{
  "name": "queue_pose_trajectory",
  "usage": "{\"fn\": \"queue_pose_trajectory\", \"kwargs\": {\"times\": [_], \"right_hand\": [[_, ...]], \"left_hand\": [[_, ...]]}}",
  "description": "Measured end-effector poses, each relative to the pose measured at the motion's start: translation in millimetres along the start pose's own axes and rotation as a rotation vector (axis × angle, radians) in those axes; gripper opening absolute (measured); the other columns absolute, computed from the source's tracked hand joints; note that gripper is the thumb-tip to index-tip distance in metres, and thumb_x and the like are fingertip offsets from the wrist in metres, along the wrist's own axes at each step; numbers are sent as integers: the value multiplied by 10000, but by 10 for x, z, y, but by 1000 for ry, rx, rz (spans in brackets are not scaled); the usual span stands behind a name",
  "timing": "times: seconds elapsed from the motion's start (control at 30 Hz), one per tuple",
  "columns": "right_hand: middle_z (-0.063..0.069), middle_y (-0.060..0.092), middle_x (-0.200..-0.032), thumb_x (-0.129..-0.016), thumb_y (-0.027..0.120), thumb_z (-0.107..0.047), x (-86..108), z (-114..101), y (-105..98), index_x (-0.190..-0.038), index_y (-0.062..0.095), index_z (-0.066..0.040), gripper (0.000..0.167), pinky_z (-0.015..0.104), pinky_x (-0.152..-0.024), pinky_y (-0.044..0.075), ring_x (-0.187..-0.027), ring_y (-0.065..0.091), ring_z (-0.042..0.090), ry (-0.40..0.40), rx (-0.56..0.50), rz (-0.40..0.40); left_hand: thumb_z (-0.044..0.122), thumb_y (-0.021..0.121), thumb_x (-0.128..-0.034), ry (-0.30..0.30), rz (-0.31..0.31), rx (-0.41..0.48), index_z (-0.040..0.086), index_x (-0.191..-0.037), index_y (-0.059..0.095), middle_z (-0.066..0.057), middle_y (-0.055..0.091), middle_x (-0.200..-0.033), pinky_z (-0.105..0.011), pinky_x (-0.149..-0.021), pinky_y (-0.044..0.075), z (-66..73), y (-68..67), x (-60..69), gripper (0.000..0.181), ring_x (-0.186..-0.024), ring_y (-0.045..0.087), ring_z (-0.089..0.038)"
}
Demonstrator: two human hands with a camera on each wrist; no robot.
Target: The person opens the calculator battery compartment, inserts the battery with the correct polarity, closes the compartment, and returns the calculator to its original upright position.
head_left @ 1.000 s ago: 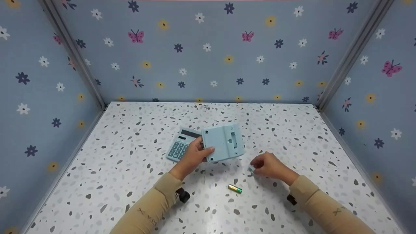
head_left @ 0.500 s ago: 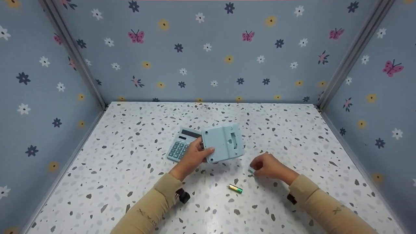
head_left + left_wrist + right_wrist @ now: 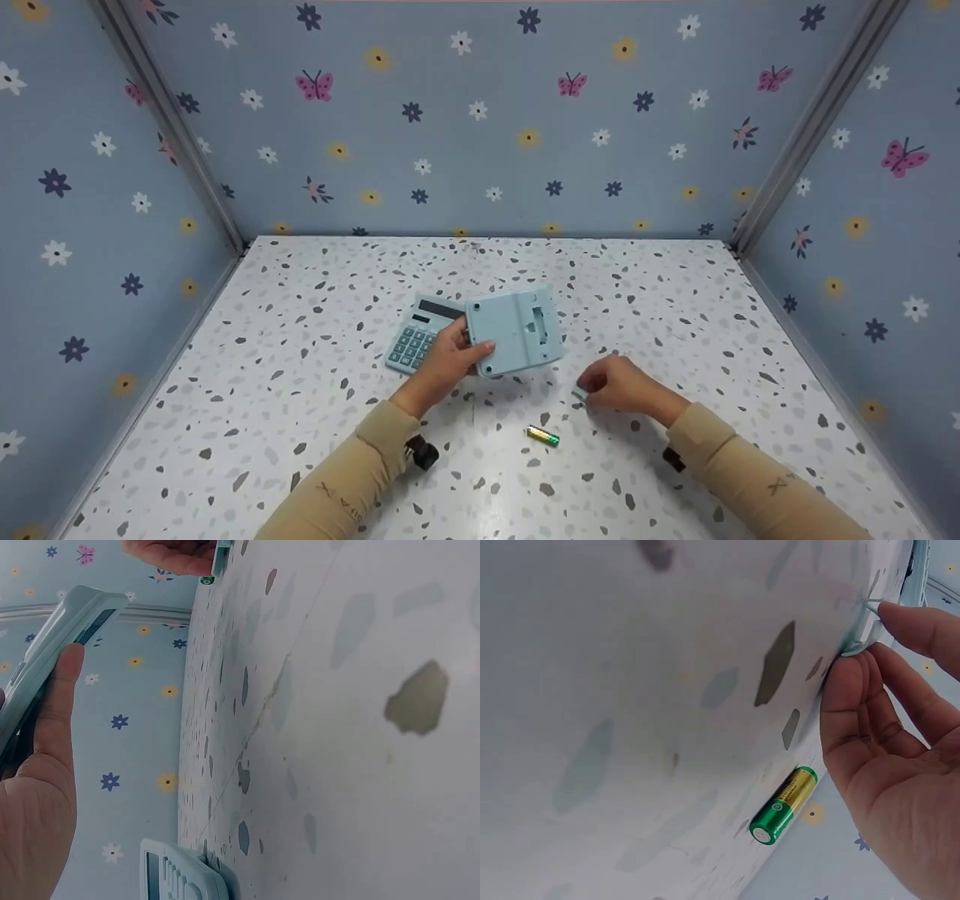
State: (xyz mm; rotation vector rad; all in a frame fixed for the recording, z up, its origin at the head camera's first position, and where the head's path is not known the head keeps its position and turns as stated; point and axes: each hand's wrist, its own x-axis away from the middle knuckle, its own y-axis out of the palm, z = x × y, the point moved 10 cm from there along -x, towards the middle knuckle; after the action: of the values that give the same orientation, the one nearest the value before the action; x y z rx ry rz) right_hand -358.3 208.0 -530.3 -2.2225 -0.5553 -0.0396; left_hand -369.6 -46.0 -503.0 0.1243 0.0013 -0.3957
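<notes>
My left hand (image 3: 448,356) grips a light-blue calculator (image 3: 501,334) by one end, above the table, its back turned up. An open battery slot (image 3: 540,324) shows in that back. On the right, my right hand (image 3: 622,384) pinches a small light-blue cover (image 3: 580,393) between thumb and fingers at the table surface. Most of the cover is hidden by the fingers in the head view; the right wrist view shows the cover (image 3: 868,631) edge-on. A green and gold battery (image 3: 542,435) lies on the table between the two forearms.
A second light-blue calculator (image 3: 411,346) lies keys up on the speckled table (image 3: 337,450), partly covered by my left hand and the held calculator. Flower-patterned walls (image 3: 480,150) enclose the table at the back and both sides.
The small cover has turned very slightly in my right fingers. The left hand, the held calculator and the battery have stayed in place.
</notes>
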Motion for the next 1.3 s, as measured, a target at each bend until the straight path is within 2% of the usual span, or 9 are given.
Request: {"fn": "queue_pose_trajectory", "kwargs": {"times": [0.43,0.63,0.87,1.3], "right_hand": [[57,746,-990,-929,808,-59,5,18,-81,-1200,800,-33,272,318,-716,601,-831,653,166,53,-14,-2],[71,730,-970,-948,791,-63,6,-26,-163,-1219,786,-8,277,299,-668,560,-799,627,171,30,-4,20],[88,735,-970,-946,797,-52,22,-81,-246,-1213,776,31,280,304,-720,553,-842,611,176,-36,1,46],[88,730,-987,-948,801,-52,6,-45,-346,-1231,773,31,297,331,-769,537,-879,601,198,-36,0,106]], "left_hand": [[72,635,-1072,3,-7,9,56,-1645,397,-265,605,-1518,-459,-1005,652,-11,-15,-19,621,-1278,715,-365],[75,629,-1077,1,-13,11,53,-1640,399,-259,598,-1533,-461,-1008,650,-8,-14,-16,608,-1297,706,-378],[74,632,-1078,11,-18,21,39,-1628,408,-257,616,-1514,-450,-999,655,5,-9,-17,594,-1266,725,-334],[107,645,-1079,11,-24,9,71,-1635,409,-229,618,-1526,-458,-1023,645,5,-14,-18,605,-1298,708,-341]]}}
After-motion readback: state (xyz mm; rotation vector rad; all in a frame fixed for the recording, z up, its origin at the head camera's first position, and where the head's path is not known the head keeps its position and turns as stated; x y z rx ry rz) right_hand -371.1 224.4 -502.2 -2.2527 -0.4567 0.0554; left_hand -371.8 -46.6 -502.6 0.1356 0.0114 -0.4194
